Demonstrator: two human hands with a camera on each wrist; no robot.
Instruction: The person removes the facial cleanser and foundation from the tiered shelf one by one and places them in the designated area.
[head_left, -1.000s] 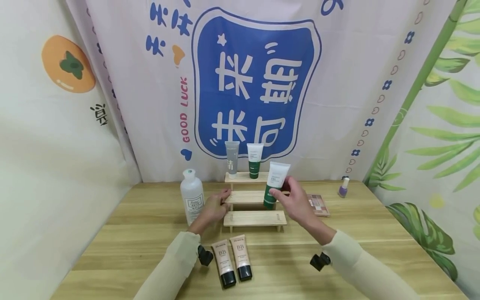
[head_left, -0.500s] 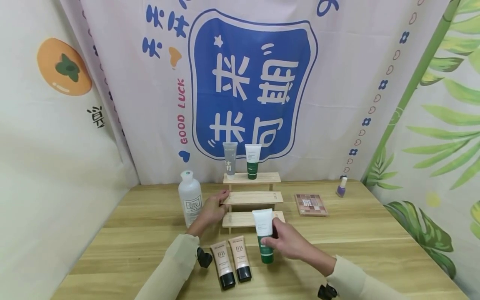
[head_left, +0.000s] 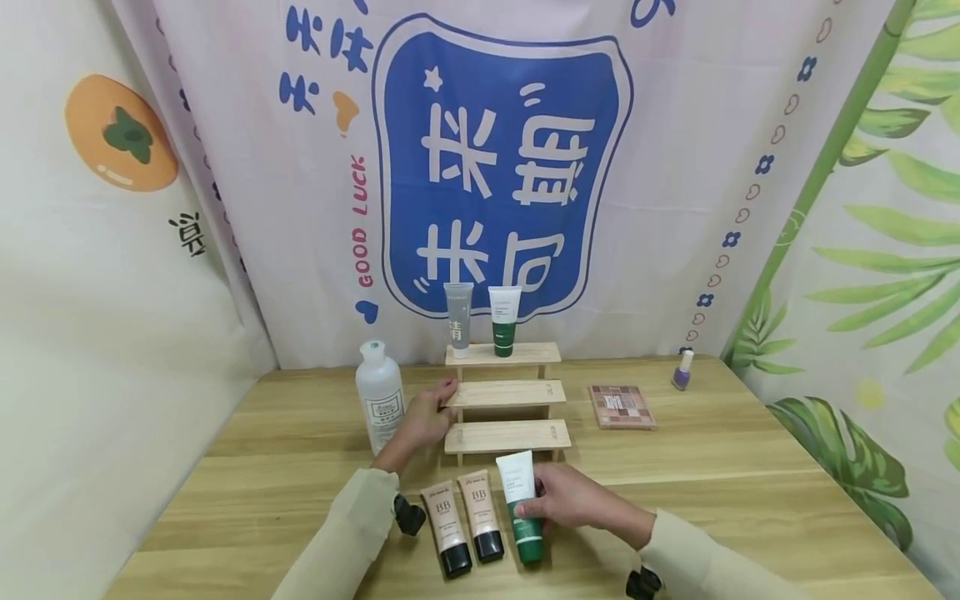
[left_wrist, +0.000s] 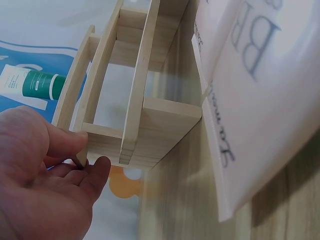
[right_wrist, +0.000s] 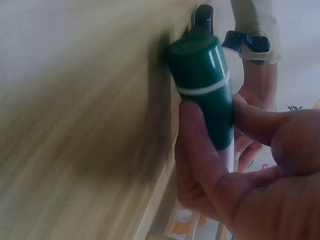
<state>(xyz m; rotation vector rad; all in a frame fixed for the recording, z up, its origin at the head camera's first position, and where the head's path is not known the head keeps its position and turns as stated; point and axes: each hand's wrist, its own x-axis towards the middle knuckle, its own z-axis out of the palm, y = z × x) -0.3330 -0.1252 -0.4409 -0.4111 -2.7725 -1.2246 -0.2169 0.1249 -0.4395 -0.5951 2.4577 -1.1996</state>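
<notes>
A white and green squeeze tube (head_left: pixel 521 508) is held in my right hand (head_left: pixel 567 496), low over the table beside two beige BB cream tubes (head_left: pixel 447 521). In the right wrist view, thumb and fingers pinch the tube around its green part (right_wrist: pixel 215 115). My left hand (head_left: pixel 423 418) grips the left end of the middle step of the three-tier wooden stand (head_left: pixel 510 393); in the left wrist view its thumb and fingers pinch the step's edge. On the top tier a grey tube (head_left: pixel 459 321) and another white and green tube (head_left: pixel 505 321) stand upright on their caps.
A translucent white bottle (head_left: pixel 381 392) stands just left of my left hand. Right of the stand lies an eyeshadow palette (head_left: pixel 622 407), with a purple nail polish bottle (head_left: pixel 682 372) farther back. A printed curtain (head_left: pixel 322 208) hangs behind the table (head_left: pixel 262 500).
My right hand has carried the white and green tube from beside the stand's middle tier down toward the front, next to the BB cream tubes. My left hand keeps its grip on the stand.
</notes>
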